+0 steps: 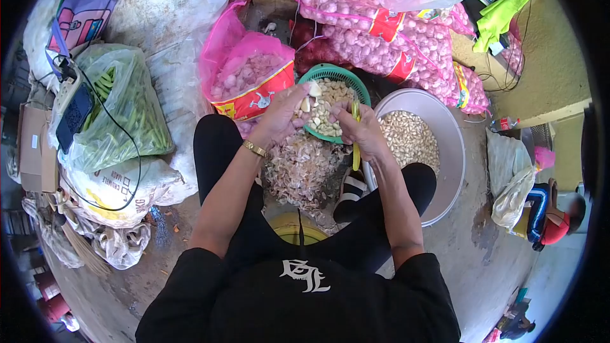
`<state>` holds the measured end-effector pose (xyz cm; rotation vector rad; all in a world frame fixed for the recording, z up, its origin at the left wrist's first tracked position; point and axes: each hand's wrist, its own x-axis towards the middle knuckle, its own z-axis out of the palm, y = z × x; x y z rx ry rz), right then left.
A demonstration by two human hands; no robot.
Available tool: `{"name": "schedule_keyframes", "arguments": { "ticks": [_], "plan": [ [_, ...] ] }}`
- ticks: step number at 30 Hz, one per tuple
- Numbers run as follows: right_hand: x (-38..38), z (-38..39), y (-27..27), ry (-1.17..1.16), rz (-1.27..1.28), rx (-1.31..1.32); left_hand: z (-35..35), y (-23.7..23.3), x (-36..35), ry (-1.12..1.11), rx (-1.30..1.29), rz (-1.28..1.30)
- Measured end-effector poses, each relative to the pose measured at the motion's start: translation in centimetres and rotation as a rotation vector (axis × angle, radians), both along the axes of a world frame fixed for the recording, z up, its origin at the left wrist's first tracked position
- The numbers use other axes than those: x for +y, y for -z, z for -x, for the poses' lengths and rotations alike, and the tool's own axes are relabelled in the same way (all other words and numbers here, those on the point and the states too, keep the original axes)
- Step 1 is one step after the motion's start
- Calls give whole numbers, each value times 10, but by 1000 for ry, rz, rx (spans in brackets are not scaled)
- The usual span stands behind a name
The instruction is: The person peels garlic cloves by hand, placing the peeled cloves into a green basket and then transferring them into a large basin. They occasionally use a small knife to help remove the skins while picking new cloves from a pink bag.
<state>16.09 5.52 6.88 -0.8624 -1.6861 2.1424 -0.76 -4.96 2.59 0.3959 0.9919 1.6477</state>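
Fingers of my left hand (284, 114) are closed around several pale garlic cloves (307, 103), above the near left rim of a green basket (363, 84). My right hand (363, 132) is shut on a knife with a yellow handle (356, 152), its thin end pointing away from me. Inside the basket lie many garlic cloves (335, 92). A wide pale tub (452, 171) full of whitish cloves (410, 143) stands just right of my right hand. Between my feet, a heap of garlic skins (298, 168) covers the floor.
An open pink mesh bag of garlic bulbs (254, 73) stands ahead on the left, and stacked full garlic bags (381, 44) lie beyond the basket. Left are a clear bag of green vegetables (121, 105), a phone (75, 117) and sacks. Other people (556, 219) sit far right.
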Motion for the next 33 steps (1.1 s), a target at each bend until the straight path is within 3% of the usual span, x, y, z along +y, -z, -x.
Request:
{"name": "schedule_keyframes", "arguments": {
  "ticks": [4, 6, 7, 9, 16, 19, 23, 25, 33],
  "plan": [
    [-2, -8, 11, -83, -67, -24, 16, -9, -8, -57, -90, -38],
    [0, -11, 33, -222, -450, -53, 17, -13, -12, -57, -67, -55],
    [-1, -11, 42, -223, -449, -54, 18, -13, -14, -54, -44, -71],
    [-5, -9, 54, -225, -696, -22, 19, -11, -15, -32, -45, -97],
    [-9, -8, 45, -429, -470, -237, 21, -13, -15, -23, -17, -122],
    [-8, -6, 65, -503, -349, -71, 20, -16, -14, -47, -24, -95],
    [-13, -4, 52, -494, -356, -117, 22, -15, -14, -38, -3, -71],
    [-17, -1, 41, -428, -489, -216, 21, -15, -14, -81, 16, -50],
    [-6, -3, 63, -483, -566, -172, 23, -16, -17, -41, 70, -54]
  ]
}}
